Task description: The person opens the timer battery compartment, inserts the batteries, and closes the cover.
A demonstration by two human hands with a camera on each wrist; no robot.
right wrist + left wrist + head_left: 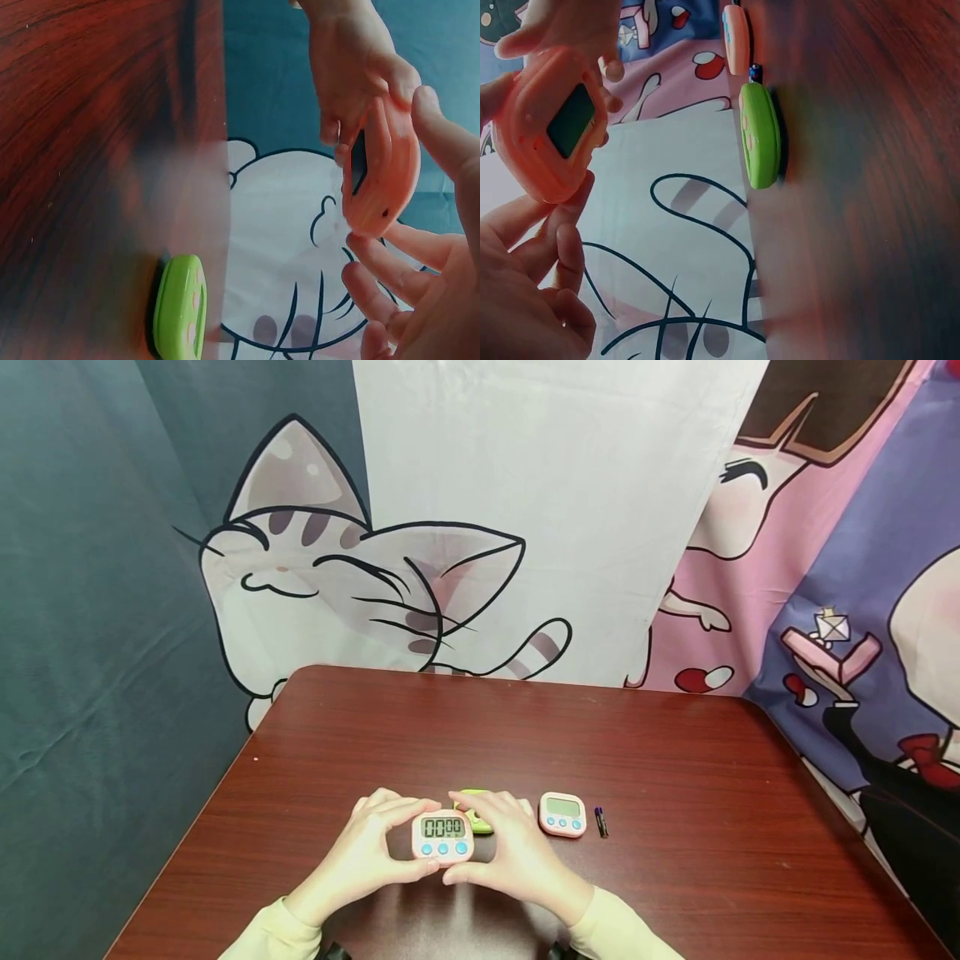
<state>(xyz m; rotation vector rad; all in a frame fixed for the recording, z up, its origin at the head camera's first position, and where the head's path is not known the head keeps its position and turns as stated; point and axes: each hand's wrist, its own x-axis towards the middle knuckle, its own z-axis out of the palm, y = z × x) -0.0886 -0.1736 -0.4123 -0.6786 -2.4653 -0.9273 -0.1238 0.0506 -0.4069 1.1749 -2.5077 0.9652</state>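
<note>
A pink digital timer (442, 850) with blue buttons is held up off the table, its screen reading zeros. My left hand (367, 847) grips its left side, forefinger above and thumb below. On the opposite side, my right hand (517, 852) pinches it between thumb and fingers. The timer's back (536, 154) bears a dark rectangle in the left wrist view. Beyond my right hand a green timer (480, 825) lies on the table, partly hidden. To its right lies a second pink timer (562, 828), its screen blank.
A small dark cylinder, like a battery (602, 822), lies right of the second pink timer. Everything rests on a reddish-brown wooden table (675, 760). Curtains with cartoon figures (322, 568) hang behind the table and along its sides.
</note>
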